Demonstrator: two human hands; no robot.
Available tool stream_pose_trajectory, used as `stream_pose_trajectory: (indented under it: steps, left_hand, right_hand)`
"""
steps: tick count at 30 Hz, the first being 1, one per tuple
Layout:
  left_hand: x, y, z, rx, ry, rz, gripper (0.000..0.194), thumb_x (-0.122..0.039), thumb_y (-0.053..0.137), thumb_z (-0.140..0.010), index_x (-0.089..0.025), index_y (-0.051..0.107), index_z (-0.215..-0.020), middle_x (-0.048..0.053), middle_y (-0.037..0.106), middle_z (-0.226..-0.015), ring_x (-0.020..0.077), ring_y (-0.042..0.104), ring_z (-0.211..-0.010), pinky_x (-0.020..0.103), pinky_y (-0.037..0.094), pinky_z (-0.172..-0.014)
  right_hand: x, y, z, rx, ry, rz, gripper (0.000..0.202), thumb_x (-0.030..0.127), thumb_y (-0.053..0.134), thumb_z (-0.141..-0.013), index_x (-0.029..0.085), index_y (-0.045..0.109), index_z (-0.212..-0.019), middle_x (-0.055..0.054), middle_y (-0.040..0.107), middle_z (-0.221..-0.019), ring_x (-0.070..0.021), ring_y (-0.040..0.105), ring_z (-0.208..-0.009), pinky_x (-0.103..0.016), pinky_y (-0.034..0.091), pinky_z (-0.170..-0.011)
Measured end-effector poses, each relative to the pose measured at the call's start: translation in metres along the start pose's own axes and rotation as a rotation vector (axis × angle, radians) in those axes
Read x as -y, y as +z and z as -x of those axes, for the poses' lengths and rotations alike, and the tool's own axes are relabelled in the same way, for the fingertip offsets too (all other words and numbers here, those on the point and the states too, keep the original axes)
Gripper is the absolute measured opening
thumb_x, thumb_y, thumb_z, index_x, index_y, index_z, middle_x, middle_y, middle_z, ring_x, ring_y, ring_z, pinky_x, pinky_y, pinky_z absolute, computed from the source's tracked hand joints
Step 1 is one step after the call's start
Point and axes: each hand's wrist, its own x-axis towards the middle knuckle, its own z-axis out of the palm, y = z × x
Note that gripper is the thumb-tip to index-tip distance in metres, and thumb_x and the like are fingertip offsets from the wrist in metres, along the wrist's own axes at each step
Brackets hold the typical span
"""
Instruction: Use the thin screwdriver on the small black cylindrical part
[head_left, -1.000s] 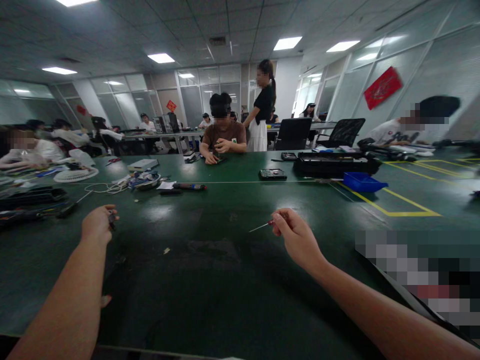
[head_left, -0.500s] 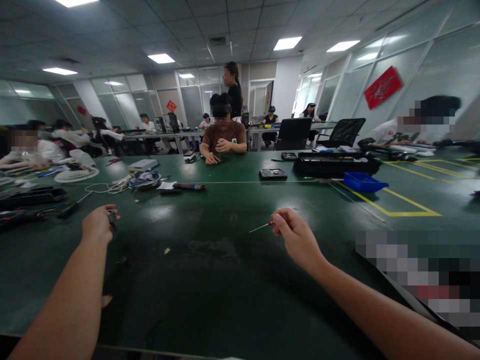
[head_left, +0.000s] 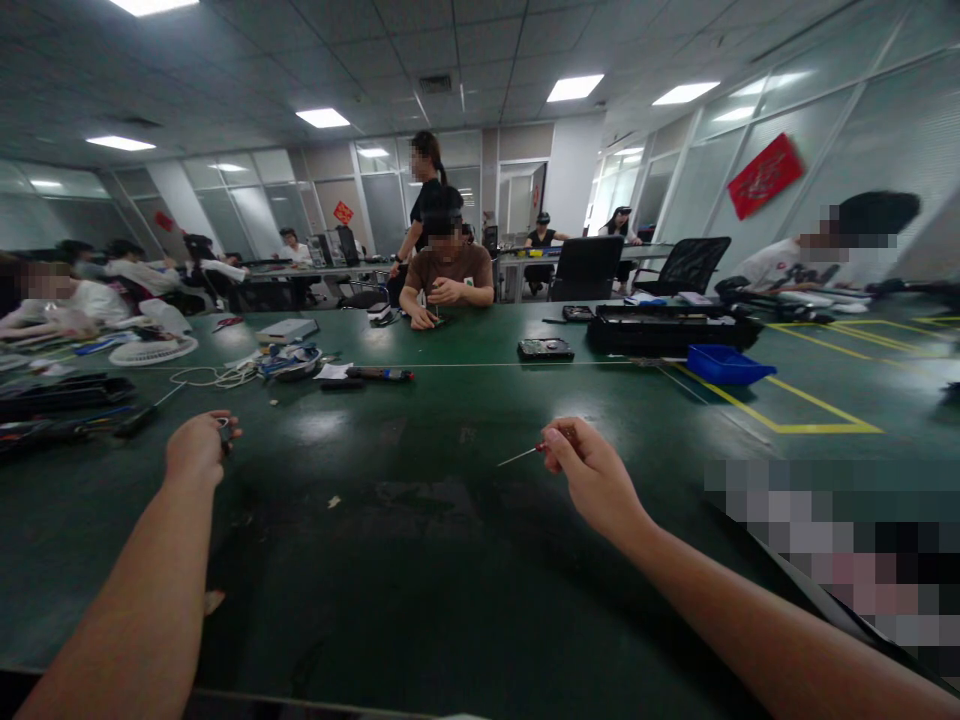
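Note:
My right hand is closed round the handle of a small screwdriver. Its thin metal shaft points left and slightly down, over the green table; a bit of red shows at the handle by my fingers. On the left, my left hand is closed on a small dark part with a greyish, rounded edge. Most of that part is hidden by my fingers, so its kind cannot be told. Between my hands a pale scrap lies on the tabletop.
A hard drive lies beyond my right hand. Right of it are a long black casing and a blue tray. Cables, a dark pen-like tool and a white fan lie farther left. A person works opposite.
The dark part in my left hand has turned slightly, showing a greyer rounded edge. My right hand and the screwdriver have hardly moved. The standing person behind has shifted left and leans.

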Motion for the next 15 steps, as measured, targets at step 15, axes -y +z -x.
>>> stream_pose_trajectory:
  steps: [15]
  left_hand:
    - [-0.0029, -0.0036, 0.0015, -0.064, 0.025, -0.005, 0.014, -0.005, 0.037, -0.075, -0.013, 0.049, -0.074, 0.001, 0.051, -0.063, 0.0129, 0.051, -0.047, 0.022, 0.035, -0.05]
  right_hand:
    - [-0.0009, -0.0001, -0.0004, 0.013, 0.003, 0.038, 0.027, 0.046, 0.045, -0.096, 0.022, 0.058, -0.092, 0.0, 0.06, -0.072, -0.0171, 0.058, -0.068, -0.032, 0.044, -0.066]
